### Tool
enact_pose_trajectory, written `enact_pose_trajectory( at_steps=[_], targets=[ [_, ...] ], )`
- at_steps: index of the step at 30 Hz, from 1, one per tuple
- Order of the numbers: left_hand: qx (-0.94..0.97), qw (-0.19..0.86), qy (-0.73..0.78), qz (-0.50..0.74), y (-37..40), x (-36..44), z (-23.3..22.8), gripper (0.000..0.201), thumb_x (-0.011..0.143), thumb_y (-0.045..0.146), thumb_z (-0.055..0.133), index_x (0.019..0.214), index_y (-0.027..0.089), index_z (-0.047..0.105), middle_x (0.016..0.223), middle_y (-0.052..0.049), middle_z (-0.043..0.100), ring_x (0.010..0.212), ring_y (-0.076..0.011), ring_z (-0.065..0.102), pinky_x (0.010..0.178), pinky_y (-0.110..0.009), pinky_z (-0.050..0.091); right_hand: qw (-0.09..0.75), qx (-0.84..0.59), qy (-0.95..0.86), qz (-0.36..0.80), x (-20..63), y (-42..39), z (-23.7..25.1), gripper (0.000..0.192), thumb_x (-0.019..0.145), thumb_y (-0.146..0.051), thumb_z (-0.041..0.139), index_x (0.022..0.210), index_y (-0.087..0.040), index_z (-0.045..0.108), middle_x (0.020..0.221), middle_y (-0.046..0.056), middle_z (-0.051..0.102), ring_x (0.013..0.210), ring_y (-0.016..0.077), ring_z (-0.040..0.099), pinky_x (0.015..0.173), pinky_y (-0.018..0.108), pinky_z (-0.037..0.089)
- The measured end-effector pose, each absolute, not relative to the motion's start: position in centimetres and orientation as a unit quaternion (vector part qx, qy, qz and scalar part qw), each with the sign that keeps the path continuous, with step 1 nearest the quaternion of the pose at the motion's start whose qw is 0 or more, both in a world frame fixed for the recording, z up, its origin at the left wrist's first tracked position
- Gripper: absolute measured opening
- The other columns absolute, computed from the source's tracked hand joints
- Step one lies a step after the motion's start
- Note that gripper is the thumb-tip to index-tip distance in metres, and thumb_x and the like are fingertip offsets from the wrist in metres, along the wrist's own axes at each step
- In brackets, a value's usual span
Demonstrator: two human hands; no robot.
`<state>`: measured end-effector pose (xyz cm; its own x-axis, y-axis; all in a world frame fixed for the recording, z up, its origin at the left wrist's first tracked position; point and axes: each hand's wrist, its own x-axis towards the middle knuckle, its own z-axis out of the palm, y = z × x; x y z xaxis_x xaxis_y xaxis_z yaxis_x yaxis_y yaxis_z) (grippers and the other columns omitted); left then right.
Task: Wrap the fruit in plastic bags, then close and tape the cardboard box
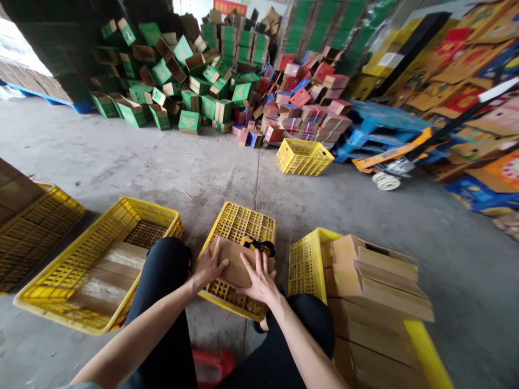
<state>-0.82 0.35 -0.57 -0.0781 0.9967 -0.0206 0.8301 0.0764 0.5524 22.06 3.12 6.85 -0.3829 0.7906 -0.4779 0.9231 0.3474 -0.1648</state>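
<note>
A flat brown cardboard piece (235,259) lies on an upturned yellow plastic crate (243,221) between my knees. My left hand (208,266) presses on its left edge with fingers spread. My right hand (259,278) lies flat on its right part. Both hands touch the cardboard. A black and yellow tape dispenser (261,246) rests on the crate just beyond my right hand.
A yellow crate (73,270) with flat cardboard sheets stands at my left, another stacked with cardboard (381,292) at my right. Heaps of green boxes (182,75) and red boxes (308,102) fill the back. A yellow crate (304,156), blue pallets (381,124) and a pallet jack (393,162) stand beyond.
</note>
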Motion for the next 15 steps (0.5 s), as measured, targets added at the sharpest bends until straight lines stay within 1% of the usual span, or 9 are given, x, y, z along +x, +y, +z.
enact_pose_trajectory(
  at_steps=[1, 3, 7, 10, 11, 13, 15],
  targets=[
    [0.648, 0.209, 0.709, 0.182, 0.3, -0.8, -0.3, 0.090, 0.096, 0.065, 0.057, 0.166, 0.019, 0.023, 0.158, -0.023, 0.042, 0.140, -0.0406, 0.052, 0.109, -0.047, 0.046, 0.156, 0.532, 0.808, -0.202, 22.0, 3.0, 6.8, 0.133, 0.070, -0.058, 0.088, 0.162, -0.049, -0.007, 0.174, 0.011, -0.023, 0.155, 0.0547, -0.016, 0.105, 0.086, 0.023],
    [0.645, 0.232, 0.714, 0.140, 0.3, -0.8, 0.2, 0.098, 0.091, 0.070, 0.062, 0.167, 0.023, 0.021, 0.152, -0.023, 0.046, 0.131, -0.0408, 0.059, 0.106, -0.047, 0.048, 0.149, 0.533, 0.812, -0.187, 21.8, 2.7, 6.5, 0.133, 0.070, -0.056, 0.088, 0.163, -0.048, -0.007, 0.174, 0.012, -0.023, 0.155, 0.0540, -0.016, 0.104, 0.088, 0.022],
    [0.656, 0.238, 0.710, 0.093, 0.5, -0.9, 1.5, 0.097, 0.092, 0.072, 0.060, 0.168, 0.026, 0.020, 0.138, -0.020, 0.054, 0.117, -0.0374, 0.067, 0.102, -0.044, 0.049, 0.141, 0.537, 0.816, -0.162, 21.6, 2.5, 6.0, 0.134, 0.070, -0.053, 0.089, 0.163, -0.045, -0.007, 0.174, 0.014, -0.018, 0.155, 0.0546, -0.015, 0.103, 0.090, 0.019],
    [0.652, 0.231, 0.719, 0.069, 0.5, -0.8, 1.8, 0.096, 0.092, 0.073, 0.058, 0.168, 0.030, 0.019, 0.139, -0.020, 0.054, 0.114, -0.0375, 0.069, 0.099, -0.044, 0.051, 0.141, 0.538, 0.816, -0.160, 21.7, 2.4, 5.7, 0.134, 0.070, -0.055, 0.089, 0.163, -0.045, -0.007, 0.175, 0.012, -0.017, 0.155, 0.0549, -0.015, 0.103, 0.090, 0.019],
    [0.650, 0.222, 0.724, 0.067, 0.4, -0.7, 1.7, 0.096, 0.092, 0.073, 0.058, 0.168, 0.031, 0.019, 0.143, -0.021, 0.053, 0.116, -0.0384, 0.068, 0.098, -0.045, 0.051, 0.142, 0.539, 0.814, -0.161, 21.7, 2.4, 5.7, 0.133, 0.071, -0.056, 0.088, 0.163, -0.046, -0.007, 0.175, 0.012, -0.017, 0.155, 0.0544, -0.015, 0.104, 0.090, 0.019],
    [0.651, 0.181, 0.733, 0.075, 0.1, -0.6, 1.3, 0.093, 0.091, 0.074, 0.057, 0.167, 0.032, 0.023, 0.156, -0.024, 0.044, 0.129, -0.0437, 0.059, 0.101, -0.051, 0.049, 0.143, 0.540, 0.812, -0.166, 21.7, 2.4, 5.7, 0.132, 0.071, -0.057, 0.088, 0.163, -0.047, -0.007, 0.175, 0.011, -0.018, 0.156, 0.0532, -0.016, 0.105, 0.089, 0.019],
    [0.671, 0.112, 0.726, 0.096, -0.2, -0.5, 0.8, 0.089, 0.091, 0.074, 0.057, 0.165, 0.030, 0.031, 0.167, -0.025, 0.030, 0.146, -0.0498, 0.040, 0.107, -0.062, 0.042, 0.143, 0.540, 0.811, -0.172, 21.8, 2.3, 5.8, 0.131, 0.072, -0.057, 0.087, 0.162, -0.048, -0.007, 0.175, 0.010, -0.020, 0.156, 0.0527, -0.016, 0.105, 0.089, 0.019]
  ],
)
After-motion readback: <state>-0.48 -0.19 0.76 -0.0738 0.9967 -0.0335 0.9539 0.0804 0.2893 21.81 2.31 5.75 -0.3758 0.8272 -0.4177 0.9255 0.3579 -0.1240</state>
